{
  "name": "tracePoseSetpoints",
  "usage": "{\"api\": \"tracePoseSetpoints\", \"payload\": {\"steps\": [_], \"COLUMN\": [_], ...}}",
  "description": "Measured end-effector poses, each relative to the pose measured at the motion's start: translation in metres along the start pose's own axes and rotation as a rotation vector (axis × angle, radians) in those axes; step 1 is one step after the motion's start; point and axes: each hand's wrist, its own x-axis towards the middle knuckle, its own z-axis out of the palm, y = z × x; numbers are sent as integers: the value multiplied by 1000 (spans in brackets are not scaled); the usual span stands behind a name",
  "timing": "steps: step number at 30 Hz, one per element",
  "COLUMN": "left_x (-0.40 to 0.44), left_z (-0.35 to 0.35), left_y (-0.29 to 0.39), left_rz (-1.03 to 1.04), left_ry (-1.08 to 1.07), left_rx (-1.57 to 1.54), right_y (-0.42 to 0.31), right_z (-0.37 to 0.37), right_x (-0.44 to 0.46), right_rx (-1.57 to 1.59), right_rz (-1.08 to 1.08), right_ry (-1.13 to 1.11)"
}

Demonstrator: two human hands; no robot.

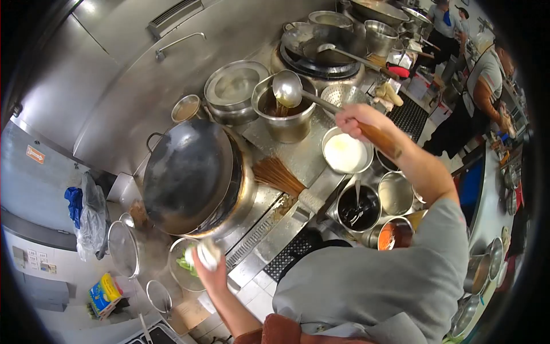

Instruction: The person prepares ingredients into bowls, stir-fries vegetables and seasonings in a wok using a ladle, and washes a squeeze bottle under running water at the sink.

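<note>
My right hand (361,121) grips the wooden handle of a large metal ladle (288,87). The ladle's bowl is tilted over a metal pot (293,131) of brown liquid, and some liquid runs down from it. Bunched in my closed left hand (211,274) is a white cloth (207,254). Just beside that hand, a round container or strainer (179,274) holds green vegetables (187,262), partly hidden by the hand and cloth. A big dark wok (186,175) sits tilted on the near burner, with nothing visible in it.
A bamboo brush (279,176) lies right of the wok. Pots of white (345,152), dark (358,207) and orange (392,235) contents stand before me. Behind are a second wok (321,43) and a lidded pot (236,86). Co-workers (484,86) stand at the right.
</note>
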Motion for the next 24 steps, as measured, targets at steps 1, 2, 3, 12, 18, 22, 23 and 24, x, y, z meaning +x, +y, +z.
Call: {"api": "tracePoseSetpoints", "payload": {"steps": [1, 2, 3, 12, 18, 22, 23, 24], "left_x": [-23, -41, -57, -86, -92, -80, -85, -91], "left_z": [-15, -36, -55, -112, -57, -69, -71, -71], "left_y": [7, 11, 13, 12, 39, 34, 30, 25], "left_rz": [18, 38, 20, 87, 650, 541, 516, 558], "left_ry": [12, 27, 27, -135, -738, -976, -1024, -993], "left_rx": [146, 294, 353, 879, 1391, 1318, 1325, 1338], "right_y": [2, 5, 6, 24, 85, 138, 145, 164], "right_z": [-8, -17, -15, 64, 181, 223, 232, 236], "right_x": [-2, -4, -11, -57, -14, 46, 50, 65], "right_rx": [46, 95, 88, 477, 160, -525, -693, -944], "right_rz": [-20, -37, -33, -102, -132, -245, -283, -487], "right_ry": [-17, -37, -41, -258, -284, -202, -181, -137]}}
